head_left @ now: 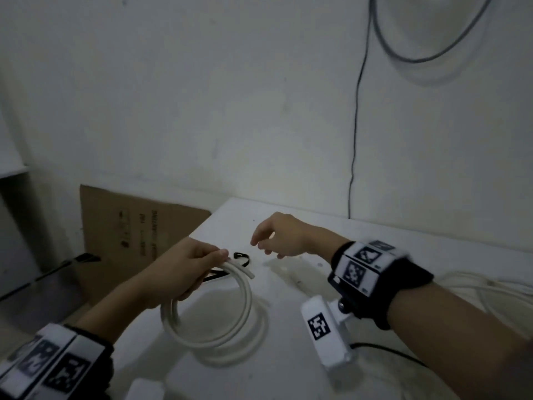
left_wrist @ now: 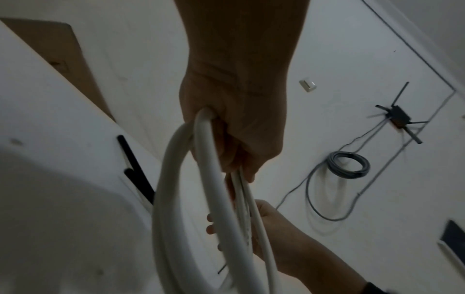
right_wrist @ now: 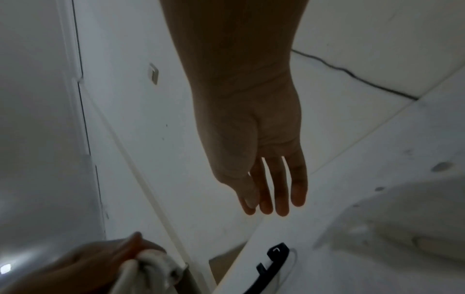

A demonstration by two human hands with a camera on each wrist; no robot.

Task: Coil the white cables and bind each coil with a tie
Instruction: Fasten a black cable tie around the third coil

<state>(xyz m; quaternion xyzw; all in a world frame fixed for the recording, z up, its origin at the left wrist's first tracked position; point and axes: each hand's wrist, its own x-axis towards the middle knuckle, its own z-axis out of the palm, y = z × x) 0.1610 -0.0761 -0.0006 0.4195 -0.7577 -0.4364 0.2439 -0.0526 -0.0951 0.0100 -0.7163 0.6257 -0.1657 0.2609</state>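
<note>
My left hand [head_left: 187, 267] grips a coil of white cable [head_left: 242, 316] at its top, holding the loops together above the white table [head_left: 302, 368]; one cut end [head_left: 251, 275] sticks out past my thumb. In the left wrist view my left hand [left_wrist: 236, 139] has its fingers curled round the white coil [left_wrist: 176, 199]. Black ties [head_left: 241, 257] lie on the table just beyond the coil. My right hand [head_left: 277, 241] hovers above and right of them, fingers straight and relaxed, holding nothing. The right wrist view shows my right hand [right_wrist: 271, 195] over a black tie [right_wrist: 274, 258].
More loose white cable [head_left: 487, 293] lies at the table's right edge behind my right forearm. A cardboard sheet [head_left: 127, 235] leans left of the table. A grey cable coil [head_left: 432, 30] and a thin dark wire [head_left: 356, 125] hang on the wall behind.
</note>
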